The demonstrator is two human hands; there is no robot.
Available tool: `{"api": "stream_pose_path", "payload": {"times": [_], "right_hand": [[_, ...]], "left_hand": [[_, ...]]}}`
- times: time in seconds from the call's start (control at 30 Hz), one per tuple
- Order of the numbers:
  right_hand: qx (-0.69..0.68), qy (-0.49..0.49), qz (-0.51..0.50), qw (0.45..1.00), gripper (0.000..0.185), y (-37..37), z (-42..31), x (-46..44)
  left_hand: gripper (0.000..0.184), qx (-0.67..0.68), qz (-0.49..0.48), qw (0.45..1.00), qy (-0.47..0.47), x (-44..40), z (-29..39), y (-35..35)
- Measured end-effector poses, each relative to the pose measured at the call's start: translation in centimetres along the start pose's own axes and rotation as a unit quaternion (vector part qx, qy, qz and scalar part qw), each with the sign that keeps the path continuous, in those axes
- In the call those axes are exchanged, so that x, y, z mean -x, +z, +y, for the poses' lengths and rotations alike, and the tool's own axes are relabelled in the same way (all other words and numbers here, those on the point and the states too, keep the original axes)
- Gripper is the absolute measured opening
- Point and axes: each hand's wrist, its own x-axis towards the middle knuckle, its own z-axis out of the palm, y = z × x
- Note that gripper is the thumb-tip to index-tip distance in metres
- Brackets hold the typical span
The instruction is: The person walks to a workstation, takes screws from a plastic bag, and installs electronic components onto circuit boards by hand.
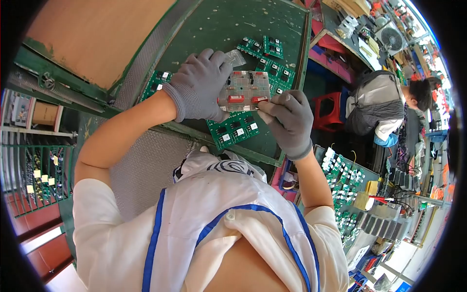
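Note:
A clear plastic plate (247, 86) with red blocks along its upper and lower edges lies over the green bench. My left hand (200, 82), in a grey glove, grips its left edge, with the thumb at the lower left corner. At the lower right corner, my gloved right hand (290, 118) has its thumb and fingers closed on a red block (259, 99). The fingertips partly cover that block. Another red block (236, 99) sits to its left on the plate. Just below the plate lies a green circuit board (233, 130) with black and white parts.
More green circuit boards (275, 70) lie beyond the plate, and one (158, 82) is left of my left hand. The bench (214, 29) has a raised green rim. A red stool (327, 111) and a person (377, 104) are to the right, near a table of boards (343, 180).

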Motion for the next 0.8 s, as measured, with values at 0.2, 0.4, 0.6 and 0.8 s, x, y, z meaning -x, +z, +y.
{"api": "stream_pose_path", "payload": {"times": [0.2, 0.4, 0.6, 0.8], "right_hand": [[0.075, -0.023, -0.002, 0.997, 0.019, 0.0, -0.7, 0.1], [0.122, -0.072, 0.012, 0.990, 0.017, 0.3, -0.8, 0.0], [0.179, -0.119, -0.034, 0.976, 0.014, 0.5, -0.9, 0.2], [0.184, -0.130, -0.076, 0.971, 0.014, 0.1, -1.2, -0.1]], "left_hand": [[0.082, 0.017, 0.005, 1.000, -0.007, 0.3, 0.2, -0.3], [0.079, 0.042, -0.007, 0.998, -0.037, 0.5, 0.5, -0.9], [0.083, 0.116, -0.027, 0.992, -0.047, 0.8, 0.1, 0.1], [0.084, 0.212, -0.037, 0.976, -0.045, 0.9, -0.4, 1.3]]}}
